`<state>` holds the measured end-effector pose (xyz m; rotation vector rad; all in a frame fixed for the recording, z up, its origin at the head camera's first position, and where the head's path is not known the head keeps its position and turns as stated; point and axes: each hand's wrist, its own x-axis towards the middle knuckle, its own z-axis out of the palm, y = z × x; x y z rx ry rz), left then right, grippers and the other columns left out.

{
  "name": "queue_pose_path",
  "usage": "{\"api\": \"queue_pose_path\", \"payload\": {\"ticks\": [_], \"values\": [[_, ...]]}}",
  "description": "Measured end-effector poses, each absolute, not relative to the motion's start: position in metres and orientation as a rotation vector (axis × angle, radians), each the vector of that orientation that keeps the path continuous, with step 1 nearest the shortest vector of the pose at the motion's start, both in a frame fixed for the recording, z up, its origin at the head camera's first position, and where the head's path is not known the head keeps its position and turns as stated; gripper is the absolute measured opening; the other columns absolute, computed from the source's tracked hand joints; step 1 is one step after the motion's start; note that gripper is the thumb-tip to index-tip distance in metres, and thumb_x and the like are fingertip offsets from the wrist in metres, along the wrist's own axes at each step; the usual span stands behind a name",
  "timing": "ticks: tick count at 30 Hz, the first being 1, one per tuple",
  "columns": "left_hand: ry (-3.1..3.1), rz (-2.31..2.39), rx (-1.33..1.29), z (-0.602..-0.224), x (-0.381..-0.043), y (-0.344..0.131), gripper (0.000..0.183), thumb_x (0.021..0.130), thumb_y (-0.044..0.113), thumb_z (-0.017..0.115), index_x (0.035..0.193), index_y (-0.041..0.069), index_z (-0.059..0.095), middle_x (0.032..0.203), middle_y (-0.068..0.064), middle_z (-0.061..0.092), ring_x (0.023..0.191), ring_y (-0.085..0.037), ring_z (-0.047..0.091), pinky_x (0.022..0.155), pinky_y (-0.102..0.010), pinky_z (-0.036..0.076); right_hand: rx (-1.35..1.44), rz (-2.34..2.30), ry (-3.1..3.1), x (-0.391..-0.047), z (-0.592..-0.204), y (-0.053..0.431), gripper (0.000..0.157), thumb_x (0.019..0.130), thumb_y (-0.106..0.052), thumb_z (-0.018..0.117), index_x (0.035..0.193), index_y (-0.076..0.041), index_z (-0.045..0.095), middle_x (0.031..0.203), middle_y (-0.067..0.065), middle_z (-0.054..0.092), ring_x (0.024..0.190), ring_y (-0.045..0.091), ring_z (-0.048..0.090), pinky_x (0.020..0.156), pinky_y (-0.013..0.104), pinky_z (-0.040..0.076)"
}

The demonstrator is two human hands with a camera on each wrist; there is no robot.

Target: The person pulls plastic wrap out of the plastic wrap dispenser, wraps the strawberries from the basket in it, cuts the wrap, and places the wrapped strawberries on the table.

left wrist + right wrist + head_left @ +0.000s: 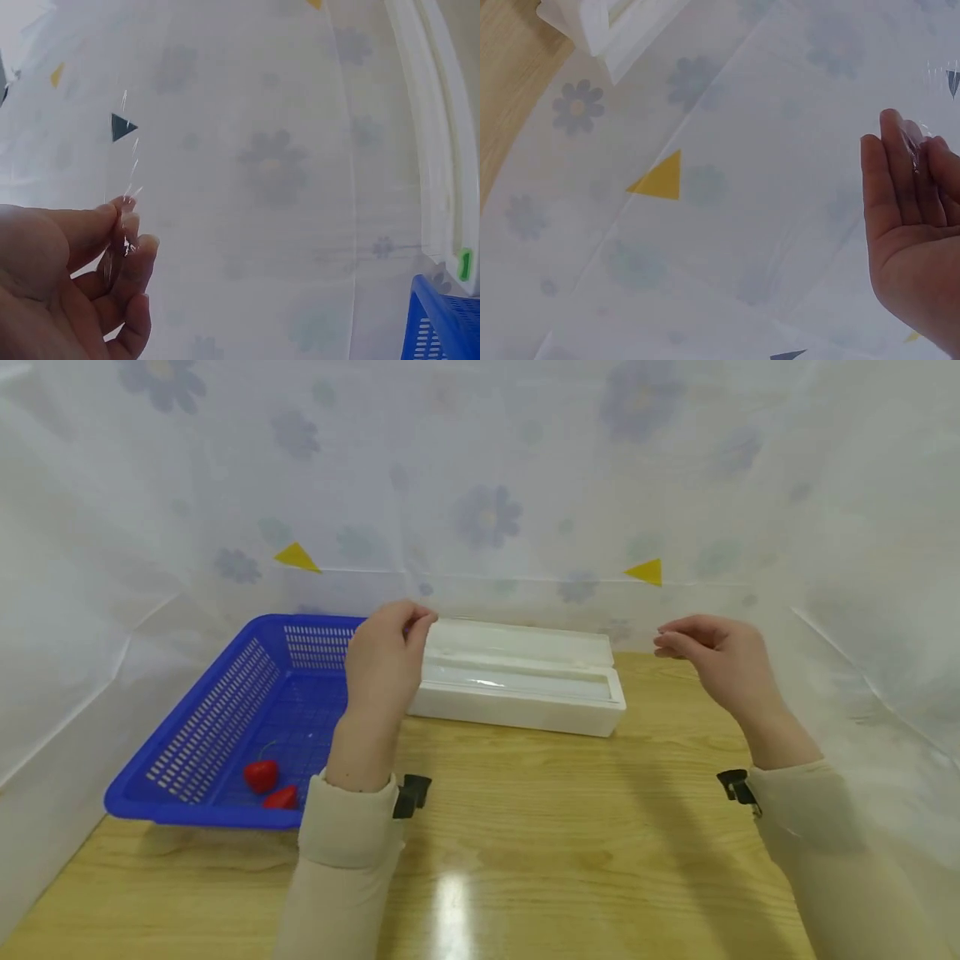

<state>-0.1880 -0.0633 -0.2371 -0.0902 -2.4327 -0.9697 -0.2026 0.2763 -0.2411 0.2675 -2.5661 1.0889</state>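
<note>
My left hand (pixel 386 660), raised near the left end of a long white box (pixel 517 714), pinches clear plastic film (pixel 112 262) between thumb and fingers. My right hand (pixel 723 664), lifted beyond the box's right end, pinches clear film (pixel 913 146) too. Shiny streaks rise from the left fingertips in the left wrist view. Between the hands, the film is too transparent to trace in the head view. The box's lid (pixel 525 642) is up, and a glossy pale surface (pixel 510 681) shows inside.
A blue plastic basket (pixel 217 817) stands at the left, partly behind the left arm. Two small red peppers (pixel 260 776) lie in its near part. Wood-grain tabletop (pixel 525 827) extends in front of the box. Flower-patterned white sheeting (pixel 487 460) encloses the back and sides.
</note>
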Motion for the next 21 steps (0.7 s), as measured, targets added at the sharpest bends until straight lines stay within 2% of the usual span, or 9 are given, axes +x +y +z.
{"api": "queue_pose_path", "payload": {"ticks": [3, 6, 8, 10, 11, 13, 15, 17, 21], "values": [[-2.457, -1.003, -0.179, -0.243, -0.177, -0.069, 0.02, 0.096, 0.02, 0.052, 0.098, 0.006, 0.067, 0.094, -0.01, 0.065, 0.085, -0.025, 0.057, 0.075, -0.038, 0.046, 0.326, 1.027, -2.612, -0.192, -0.242, 0.282, 0.026, 0.094, -0.022, 0.055, 0.106, -0.001, 0.066, 0.079, -0.031, 0.061, 0.075, -0.014, 0.059, 0.071, 0.003, 0.044], [-2.504, -1.029, -0.335, -0.25, -0.165, -0.077, 0.018, 0.096, 0.014, 0.051, 0.095, 0.003, 0.065, 0.114, -0.013, 0.062, 0.11, -0.029, 0.054, 0.095, -0.043, 0.043, 0.385, 0.968, -2.673, -0.18, -0.246, 0.287, 0.023, 0.094, -0.02, 0.055, 0.104, -0.003, 0.067, 0.082, -0.026, 0.064, 0.077, -0.013, 0.06, 0.072, 0.002, 0.044], [-2.542, -1.04, -0.435, -0.254, -0.158, -0.082, 0.017, 0.096, 0.012, 0.049, 0.097, 0.003, 0.063, 0.125, -0.013, 0.058, 0.105, -0.029, 0.055, 0.092, -0.043, 0.044, 0.402, 0.911, -2.714, -0.173, -0.248, 0.29, 0.02, 0.093, -0.021, 0.056, 0.102, -0.008, 0.068, 0.083, -0.025, 0.065, 0.078, -0.013, 0.059, 0.072, 0.002, 0.043], [-2.6, -1.042, -0.5, -0.256, -0.15, -0.088, 0.017, 0.097, 0.013, 0.047, 0.101, 0.006, 0.063, 0.111, -0.013, 0.063, 0.084, -0.025, 0.057, 0.079, -0.037, 0.048, 0.444, 0.868, -2.738, -0.167, -0.25, 0.292, 0.017, 0.092, -0.021, 0.058, 0.101, -0.011, 0.069, 0.085, -0.022, 0.067, 0.079, -0.013, 0.059, 0.071, 0.003, 0.043], [-2.632, -1.03, -0.522, -0.257, -0.145, -0.091, 0.018, 0.098, 0.014, 0.046, 0.103, 0.008, 0.062, 0.099, -0.01, 0.063, 0.072, -0.02, 0.054, 0.069, -0.033, 0.047, 0.48, 0.849, -2.738, -0.164, -0.252, 0.293, 0.015, 0.091, -0.019, 0.059, 0.1, -0.013, 0.069, 0.086, -0.019, 0.068, 0.079, -0.012, 0.059, 0.07, 0.004, 0.044], [-2.679, -0.969, -0.555, -0.258, -0.137, -0.096, 0.017, 0.098, 0.017, 0.047, 0.104, 0.012, 0.062, 0.074, -0.002, 0.055, 0.054, -0.012, 0.037, 0.051, -0.027, 0.036, 0.535, 0.802, -2.736, -0.159, -0.254, 0.295, 0.011, 0.089, -0.016, 0.062, 0.097, -0.017, 0.07, 0.087, -0.016, 0.069, 0.078, -0.011, 0.06, 0.068, 0.006, 0.045], [-2.704, -0.875, -0.604, -0.26, -0.13, -0.1, 0.013, 0.097, 0.017, 0.049, 0.1, 0.016, 0.062, 0.062, 0.004, 0.042, 0.052, -0.008, 0.035, 0.049, -0.024, 0.034, 0.62, 0.732, -2.728, -0.153, -0.256, 0.298, 0.014, 0.087, -0.012, 0.065, 0.095, -0.021, 0.071, 0.087, -0.013, 0.07, 0.078, -0.01, 0.06, 0.064, 0.01, 0.047], [-2.688, -0.76, -0.675, -0.264, -0.125, -0.101, 0.009, 0.095, 0.016, 0.053, 0.096, 0.018, 0.062, 0.062, 0.008, 0.043, 0.054, -0.005, 0.037, 0.052, -0.023, 0.037, 0.703, 0.671, -2.732, -0.15, -0.26, 0.301, 0.019, 0.084, -0.008, 0.066, 0.093, -0.024, 0.071, 0.087, -0.01, 0.071, 0.078, -0.009, 0.06, 0.061, 0.013, 0.047], [-2.667, -0.609, -0.806, -0.276, -0.117, -0.104, 0.006, 0.092, 0.017, 0.057, 0.091, 0.021, 0.062, 0.067, 0.014, 0.054, 0.059, 0.0, 0.046, 0.057, -0.024, 0.046, 0.896, 0.629, -2.779, -0.147, -0.27, 0.309, 0.025, 0.082, -0.004, 0.067, 0.092, -0.026, 0.07, 0.088, -0.015, 0.07, 0.078, -0.007, 0.06, 0.056, 0.017, 0.046]]}}
